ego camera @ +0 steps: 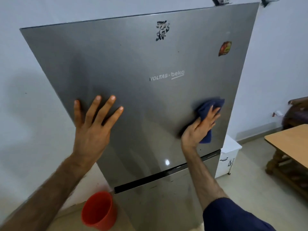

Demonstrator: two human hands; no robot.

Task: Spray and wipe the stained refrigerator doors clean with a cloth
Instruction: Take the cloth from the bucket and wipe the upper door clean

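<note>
Refrigerator's brushed-steel upper door point(133, 64) wants firm overlapping strokes from the bunched dark-blue cloth point(209, 107) clutched by the right hand point(198, 129) near its lower right corner, left hand point(93, 127) bracing flat-fingered.

Fridge point(133, 67) in the middle. Bucket point(98, 210) on the floor at seven o'clock. Table point(290, 144) at three o'clock. Cloth point(208, 109) on the door.

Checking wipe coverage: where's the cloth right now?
Head view, right side: the blue cloth is under the right hand, against the upper fridge door below the logo.
</note>
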